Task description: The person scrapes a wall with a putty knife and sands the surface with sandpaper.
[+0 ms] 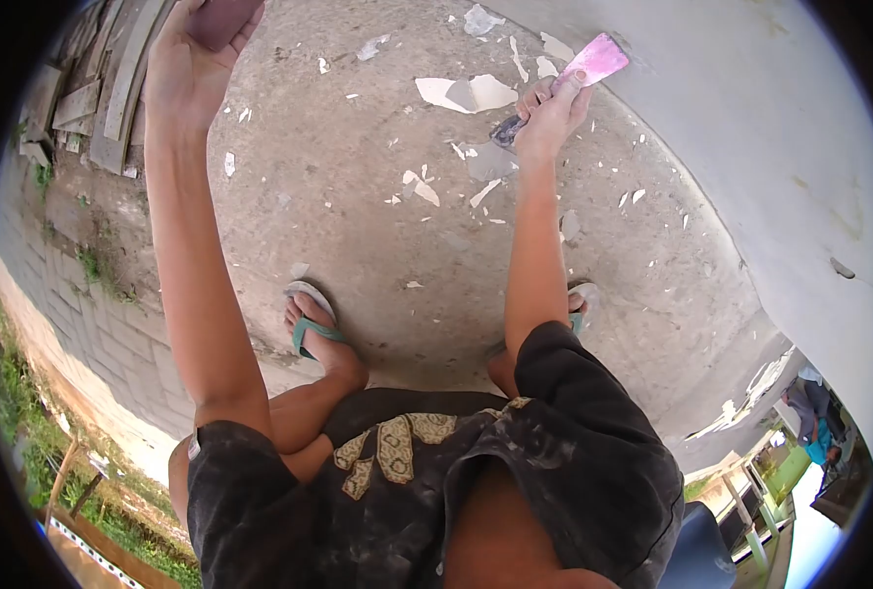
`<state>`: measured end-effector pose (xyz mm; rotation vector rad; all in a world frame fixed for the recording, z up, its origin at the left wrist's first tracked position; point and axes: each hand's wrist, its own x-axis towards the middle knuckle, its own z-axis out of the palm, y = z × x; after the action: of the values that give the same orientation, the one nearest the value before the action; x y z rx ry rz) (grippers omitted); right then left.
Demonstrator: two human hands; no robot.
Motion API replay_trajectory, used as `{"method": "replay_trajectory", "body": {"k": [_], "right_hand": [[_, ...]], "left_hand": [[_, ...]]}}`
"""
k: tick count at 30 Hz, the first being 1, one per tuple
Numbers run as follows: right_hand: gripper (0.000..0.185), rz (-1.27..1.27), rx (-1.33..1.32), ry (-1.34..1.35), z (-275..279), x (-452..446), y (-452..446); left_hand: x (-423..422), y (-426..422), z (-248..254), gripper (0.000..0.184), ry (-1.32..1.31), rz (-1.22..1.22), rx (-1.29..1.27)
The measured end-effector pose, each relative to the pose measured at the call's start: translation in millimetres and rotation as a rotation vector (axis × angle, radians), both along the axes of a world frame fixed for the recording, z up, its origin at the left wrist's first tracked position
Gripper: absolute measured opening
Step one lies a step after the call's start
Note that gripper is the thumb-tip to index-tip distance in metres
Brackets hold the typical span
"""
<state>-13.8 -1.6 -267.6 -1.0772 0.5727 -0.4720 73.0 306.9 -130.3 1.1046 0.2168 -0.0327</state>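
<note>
At the upper left, my left hand [189, 74] is raised with its palm up. Its fingers are partly cut off by the frame and curl round a flat maroon piece of sandpaper [225, 22]. My right hand [552, 118] reaches forward, closed on a putty knife [598, 59] with a pink-smeared blade. The knife's dark handle end sticks out behind the fist, and its blade tip is close to the pale wall [750, 118]; whether they touch I cannot tell. Below the right hand lies a large white paint flake [468, 93].
Scattered paint chips [422, 188] cover the concrete floor [358, 245] around my sandalled feet. Wooden planks [122, 79] are stacked at the upper left. Grass grows along the lower left. At the lower right are a blue container [696, 550] and wooden posts.
</note>
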Motion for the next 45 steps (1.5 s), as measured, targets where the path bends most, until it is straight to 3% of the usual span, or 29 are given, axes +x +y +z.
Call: {"method": "replay_trajectory", "body": {"k": [12,18,21,30,33,36,39,45], "right_hand": [[0.033,-0.014,0.014,0.007,2,4,-1],[0.035,-0.034,-0.138,-0.017,-2,9,-5],[0.036,-0.067,-0.037,-0.03,3,10,0],[0.038,-0.09,-0.221,-0.01,-7,12,-7],[0.036,-0.092,-0.193,-0.003,11,3,-7],[0.04,-0.02,0.016,-0.077,33,-24,-22],[0.033,-0.014,-0.022,0.101,26,-36,-35],[0.034,0.003,-0.091,0.08,0,-22,-30]], "left_hand": [[3,6,-9,0.034,0.024,0.008,-0.034],[-4,-2,-8,0.033,0.087,0.072,-0.035],[-1,3,-16,0.033,0.096,0.047,0.012],[-2,-1,-18,0.036,0.07,0.008,0.075],[2,5,-27,0.035,0.08,-0.003,0.013],[7,6,-29,0.033,0.055,-0.038,-0.001],[7,1,-23,0.032,0.058,-0.035,-0.038],[-3,-2,-13,0.032,0.042,-0.021,0.0]]}}
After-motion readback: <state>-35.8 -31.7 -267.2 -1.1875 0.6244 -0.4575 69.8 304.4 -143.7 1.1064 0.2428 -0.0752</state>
